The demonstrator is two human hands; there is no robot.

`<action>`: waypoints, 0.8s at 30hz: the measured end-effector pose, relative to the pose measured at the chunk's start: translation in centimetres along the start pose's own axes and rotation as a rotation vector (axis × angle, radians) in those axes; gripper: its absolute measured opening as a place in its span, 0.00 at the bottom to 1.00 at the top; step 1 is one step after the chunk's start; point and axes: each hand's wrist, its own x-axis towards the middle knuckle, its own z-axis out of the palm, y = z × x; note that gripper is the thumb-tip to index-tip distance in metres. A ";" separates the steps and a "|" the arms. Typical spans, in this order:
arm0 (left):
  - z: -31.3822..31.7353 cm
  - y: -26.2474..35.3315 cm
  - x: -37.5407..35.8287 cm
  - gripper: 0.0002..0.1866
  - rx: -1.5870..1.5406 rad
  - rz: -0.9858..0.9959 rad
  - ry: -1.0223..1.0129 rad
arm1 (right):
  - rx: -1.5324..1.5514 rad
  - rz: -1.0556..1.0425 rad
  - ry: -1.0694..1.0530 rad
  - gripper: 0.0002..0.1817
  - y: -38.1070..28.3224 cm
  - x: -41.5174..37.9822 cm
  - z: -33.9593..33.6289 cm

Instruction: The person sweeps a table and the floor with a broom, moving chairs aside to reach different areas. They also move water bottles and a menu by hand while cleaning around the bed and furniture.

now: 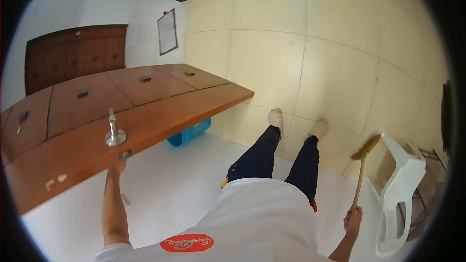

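My right hand (353, 219) is wrapped round the handle of a broom (359, 182), whose brown bristles point away from me near a white plastic chair. My left hand (118, 165) is at the edge of a brown wooden door (160, 112), just below the metal latch plate (124, 154). The door hides its fingers. On the door's visible face a metal door handle (114, 137) sticks out close to that hand.
A blue bucket (194, 133) lies partly behind the door. The white plastic chair (400, 174) stands on my right, beside a dark metal rack (423, 199). Pale tiles (267, 58) cover the floor, and a framed sheet (168, 32) hangs on the wall.
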 end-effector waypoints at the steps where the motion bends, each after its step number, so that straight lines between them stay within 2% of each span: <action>1: 0.2 0.2 -0.6 0.11 -0.251 0.080 0.113 | 0.012 0.031 0.046 0.06 1.3 3.1 0.0; 3: -2.4 1.7 -0.9 0.12 -0.454 0.118 0.033 | -0.027 -0.004 -0.124 0.08 3.1 10.4 1.3; 5: -3.9 2.3 -1.3 0.14 -0.467 0.118 -0.083 | 0.089 0.074 -0.108 0.13 1.2 12.0 9.9; 6: -2.7 2.0 -1.0 0.14 -0.317 0.090 0.007 | 0.302 0.092 -0.245 0.13 1.1 14.8 15.2; 7: -1.9 1.1 -1.1 0.16 -0.164 0.051 0.108 | 0.237 0.073 -0.285 0.12 -1.8 13.2 22.7; 8: -1.3 0.1 -0.6 0.18 -0.184 0.072 0.004 | -0.418 -0.380 -0.539 0.12 -1.4 11.6 30.2; 9: -2.1 0.5 -1.1 0.20 -0.192 0.088 -0.119 | -0.930 -0.975 -0.519 0.12 -0.9 10.1 37.7; 11: 0.9 -2.2 -0.4 0.22 -0.114 -0.044 -0.256 | -1.088 -1.155 -0.535 0.12 -1.4 5.9 52.1; 12: 1.5 -3.0 -0.1 0.22 -0.099 -0.078 -0.294 | -0.916 -0.968 -0.572 0.09 -2.4 2.5 57.5; 14: 1.8 -3.5 0.1 0.23 -0.120 -0.094 -0.317 | -0.262 -0.233 -0.607 0.05 -5.7 -4.8 65.7; 15: 1.8 -2.9 0.2 0.23 -0.152 -0.092 -0.305 | -0.079 -0.043 -0.584 0.04 -7.3 -7.7 68.0; 16: 2.0 -2.5 -0.1 0.23 -0.170 -0.091 -0.300 | -0.032 0.017 -0.596 0.05 -8.7 -10.0 69.2; 17: 2.0 -1.6 0.0 0.23 -0.200 -0.081 -0.293 | -0.192 -0.144 -0.666 0.08 -9.7 -10.5 68.2; 20: 2.6 1.8 1.0 0.23 -0.320 -0.046 -0.287 | -0.043 -0.208 -0.923 0.10 -12.6 -10.9 59.9; 22: 2.7 3.7 1.4 0.24 -0.406 -0.030 -0.285 | -0.077 -0.268 -0.953 0.16 -13.0 -8.7 51.1; 23: 2.9 4.4 1.6 0.24 -0.454 -0.020 -0.291 | -0.148 -0.316 -0.809 0.19 -14.7 -12.0 45.0; 24: 2.6 5.8 1.6 0.24 -0.496 -0.019 -0.284 | -0.223 -0.362 -0.855 0.22 -15.4 -12.0 38.9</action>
